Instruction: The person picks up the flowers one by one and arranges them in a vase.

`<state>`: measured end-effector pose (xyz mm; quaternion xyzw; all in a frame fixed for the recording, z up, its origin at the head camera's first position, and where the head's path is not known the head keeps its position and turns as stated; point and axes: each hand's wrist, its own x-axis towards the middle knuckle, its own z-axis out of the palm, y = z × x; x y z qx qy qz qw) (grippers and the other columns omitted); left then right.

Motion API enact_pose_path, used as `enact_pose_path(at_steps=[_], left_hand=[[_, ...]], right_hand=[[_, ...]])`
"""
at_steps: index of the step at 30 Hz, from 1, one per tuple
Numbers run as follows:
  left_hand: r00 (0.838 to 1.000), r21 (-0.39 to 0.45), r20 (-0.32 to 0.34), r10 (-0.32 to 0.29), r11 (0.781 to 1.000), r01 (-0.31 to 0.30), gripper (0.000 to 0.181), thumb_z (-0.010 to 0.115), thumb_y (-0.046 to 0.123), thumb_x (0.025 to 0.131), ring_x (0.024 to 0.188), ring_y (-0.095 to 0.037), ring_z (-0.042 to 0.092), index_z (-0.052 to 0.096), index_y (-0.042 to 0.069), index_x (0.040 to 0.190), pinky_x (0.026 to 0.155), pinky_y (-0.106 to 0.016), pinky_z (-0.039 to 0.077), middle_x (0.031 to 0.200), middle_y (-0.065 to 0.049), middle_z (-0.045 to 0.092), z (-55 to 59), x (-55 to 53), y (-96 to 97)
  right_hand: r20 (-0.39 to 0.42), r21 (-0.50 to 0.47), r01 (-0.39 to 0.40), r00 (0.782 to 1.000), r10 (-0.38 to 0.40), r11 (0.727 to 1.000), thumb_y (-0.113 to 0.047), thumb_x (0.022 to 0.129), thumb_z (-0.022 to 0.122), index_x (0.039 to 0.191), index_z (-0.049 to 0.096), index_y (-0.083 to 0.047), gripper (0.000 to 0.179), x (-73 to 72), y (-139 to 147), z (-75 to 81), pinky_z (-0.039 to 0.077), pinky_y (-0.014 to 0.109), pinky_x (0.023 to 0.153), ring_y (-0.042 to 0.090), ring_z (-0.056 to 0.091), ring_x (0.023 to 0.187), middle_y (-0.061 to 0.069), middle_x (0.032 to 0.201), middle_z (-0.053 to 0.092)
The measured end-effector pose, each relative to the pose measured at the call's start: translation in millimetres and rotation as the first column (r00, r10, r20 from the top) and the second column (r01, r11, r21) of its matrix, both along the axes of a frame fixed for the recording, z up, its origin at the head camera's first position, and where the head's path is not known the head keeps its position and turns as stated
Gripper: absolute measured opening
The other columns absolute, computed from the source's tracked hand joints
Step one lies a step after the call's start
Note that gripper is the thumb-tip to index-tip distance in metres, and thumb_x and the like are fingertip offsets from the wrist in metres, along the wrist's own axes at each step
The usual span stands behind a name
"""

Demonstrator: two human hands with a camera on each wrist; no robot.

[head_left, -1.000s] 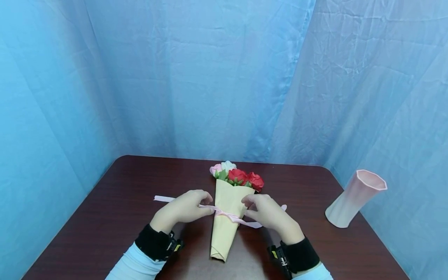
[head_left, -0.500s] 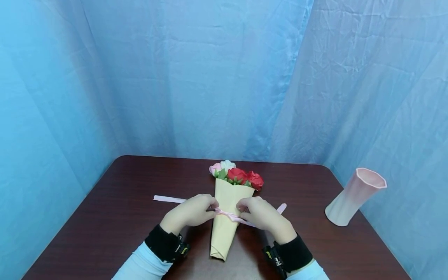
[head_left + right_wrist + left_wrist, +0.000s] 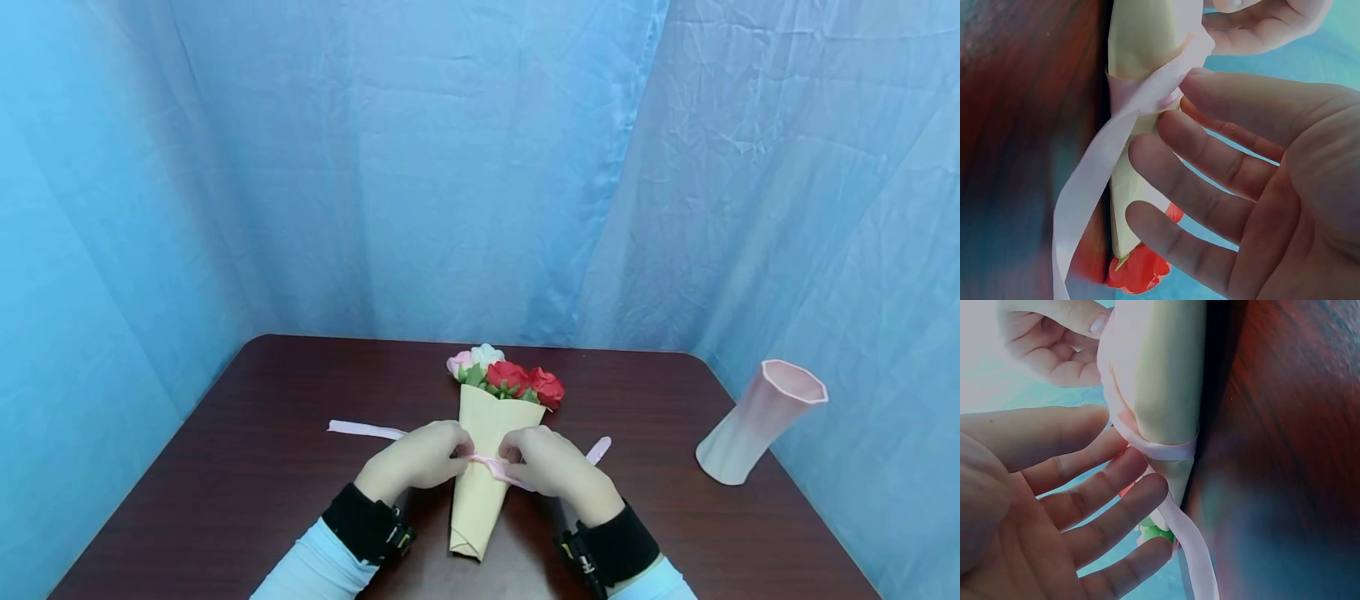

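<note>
A bouquet wrapped in cream paper lies on the table, its red roses and paler blooms at the far end. Round its middle runs a pink ribbon, with loose tails out to both sides. My left hand is at the wrap's left side, thumb and fingertips right at the ribbon, fingers mostly straight in the left wrist view. Opposite it, my right hand has its thumb tip against the ribbon in the right wrist view, the other fingers loosely extended along the paper.
A pink and white vase stands near the table's right edge. The dark brown table is bordered by light blue curtains at the back and sides.
Both hands have moved inward and slightly nearer the body, from beside the wrap to the ribbon at its middle. The bouquet and vase lie nearly where they were.
</note>
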<state>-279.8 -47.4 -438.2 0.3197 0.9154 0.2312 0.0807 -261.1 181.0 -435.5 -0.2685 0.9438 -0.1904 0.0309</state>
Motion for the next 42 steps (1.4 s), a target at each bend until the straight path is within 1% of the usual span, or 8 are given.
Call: enact_pose_path(at_steps=[7, 13, 17, 21, 26, 33, 36, 42], left_hand=[[1.0, -0.024, -0.009, -0.005, 1.0, 0.004, 0.006, 0.069, 0.011, 0.093, 0.081, -0.012, 0.052, 0.075, 0.013, 0.094, 0.078, -0.03, 0.049, 0.09, 0.004, 0.057, -2.6, 0.4, 1.8], [0.998, -0.023, -0.039, -0.041, 0.999, 0.04, 0.009, 0.069, 0.009, 0.092, 0.078, -0.01, 0.051, 0.072, 0.016, 0.088, 0.073, -0.028, 0.048, 0.087, 0.004, 0.055, -3.6, 1.2, 3.2], [0.998, -0.029, -0.052, -0.047, 0.999, 0.045, 0.012, 0.07, 0.008, 0.091, 0.078, -0.01, 0.05, 0.071, 0.018, 0.083, 0.072, -0.028, 0.047, 0.086, 0.005, 0.055, -3.4, 2.0, 3.3], [0.997, -0.044, -0.059, -0.048, 0.998, 0.045, 0.015, 0.07, 0.009, 0.091, 0.077, -0.01, 0.05, 0.07, 0.019, 0.081, 0.071, -0.028, 0.047, 0.083, 0.007, 0.054, -4.5, 1.8, 4.6], [0.997, -0.046, -0.058, -0.044, 0.998, 0.041, 0.015, 0.069, 0.01, 0.093, 0.074, -0.01, 0.05, 0.069, 0.019, 0.081, 0.069, -0.027, 0.046, 0.079, 0.009, 0.053, -5.2, 1.0, 6.6], [0.998, 0.0, -0.039, -0.044, 0.999, 0.044, 0.015, 0.068, 0.007, 0.093, 0.069, -0.009, 0.052, 0.069, 0.017, 0.083, 0.067, -0.027, 0.047, 0.073, 0.01, 0.056, -2.9, 0.1, 4.4], [0.999, 0.008, -0.041, -0.033, 0.999, 0.033, 0.014, 0.068, 0.008, 0.094, 0.069, -0.009, 0.052, 0.068, 0.017, 0.084, 0.067, -0.027, 0.048, 0.074, 0.01, 0.057, -1.5, 0.3, 1.7], [0.999, -0.028, -0.03, 0.04, 0.999, -0.041, 0.012, 0.07, 0.012, 0.095, 0.069, -0.011, 0.051, 0.066, 0.018, 0.085, 0.068, -0.029, 0.047, 0.075, 0.008, 0.056, 1.1, 0.7, -2.5]], right_hand=[[0.027, -0.009, -0.006, 1.0, 0.006, 1.0, -0.023, 0.092, 0.077, 0.091, 0.074, -0.019, 0.005, 0.1, -2.1, -1.6, 0.048, 0.028, 0.062, 0.004, 0.053, 0.065, -0.015, 0.072, 0.059], [0.06, -0.03, -0.035, 0.998, 0.036, 0.999, -0.029, 0.092, 0.078, 0.087, 0.075, -0.021, 0.009, 0.3, -4.1, -0.6, 0.045, 0.026, 0.059, 0.004, 0.051, 0.062, -0.015, 0.066, 0.057], [0.055, -0.045, -0.08, 0.995, 0.083, 0.996, -0.024, 0.093, 0.077, 0.086, 0.075, -0.02, 0.009, 0.7, -6.0, -0.6, 0.044, 0.025, 0.058, 0.005, 0.049, 0.062, -0.014, 0.066, 0.057], [0.059, -0.047, -0.098, 0.993, 0.101, 0.994, -0.02, 0.093, 0.076, 0.085, 0.075, -0.019, 0.008, 0.7, -7.1, -1.1, 0.044, 0.025, 0.059, 0.005, 0.05, 0.062, -0.015, 0.068, 0.059], [0.032, -0.029, -0.102, 0.994, 0.103, 0.994, -0.018, 0.092, 0.077, 0.081, 0.073, -0.019, 0.011, -0.1, -7.3, -2.2, 0.045, 0.025, 0.061, 0.005, 0.05, 0.066, -0.015, 0.068, 0.057], [-0.017, -0.031, -0.103, 0.995, 0.103, 0.994, -0.01, 0.09, 0.074, 0.08, 0.071, -0.018, 0.013, 0.7, -4.6, -1.5, 0.046, 0.026, 0.064, 0.006, 0.05, 0.07, -0.014, 0.074, 0.056], [-0.032, -0.031, -0.095, 0.995, 0.094, 0.995, -0.009, 0.09, 0.074, 0.081, 0.071, -0.017, 0.013, 0.6, -2.5, -0.2, 0.047, 0.026, 0.065, 0.006, 0.05, 0.071, -0.012, 0.076, 0.056], [-0.023, -0.043, -0.066, 0.998, 0.065, 0.997, -0.009, 0.091, 0.074, 0.081, 0.069, -0.018, 0.014, -0.5, 3.4, 0.6, 0.047, 0.027, 0.065, 0.007, 0.051, 0.072, -0.012, 0.075, 0.057]])
